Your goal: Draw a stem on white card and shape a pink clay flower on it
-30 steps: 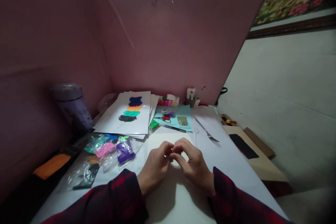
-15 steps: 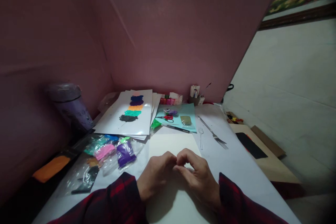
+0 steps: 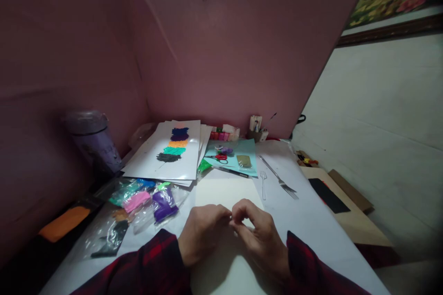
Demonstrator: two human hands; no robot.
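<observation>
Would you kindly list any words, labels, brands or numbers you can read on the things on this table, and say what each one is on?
No text can be read anywhere.
Purple tumbler: dark marks on its side, too blurred to read.
Small cards in the holder by the pink wall: print too small to read.
White sheet: only colour swatches, no lettering.
Clay bags beside the left hand: no label visible.

Dark red plaid sleeve (image 3: 152, 262) — purple clay bag (image 3: 164, 199), pink clay bag (image 3: 137, 201).
</observation>
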